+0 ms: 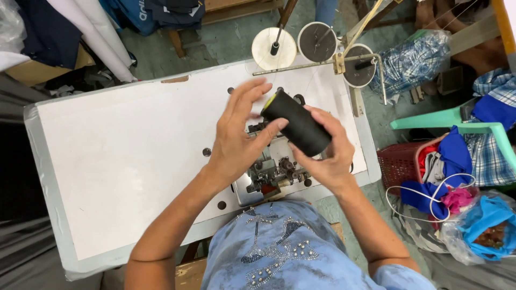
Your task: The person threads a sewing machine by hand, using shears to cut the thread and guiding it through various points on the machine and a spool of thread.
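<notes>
My right hand grips the black thread spool, tilted above the sewing machine near table centre. My left hand, at nine o'clock of the spool, touches it with loosely spread fingers.

A white counter carries a metal sewing machine, with three round thread stand discs behind it. To the right, a red basket and a green plastic chair hold heaped coloured cloth.
</notes>
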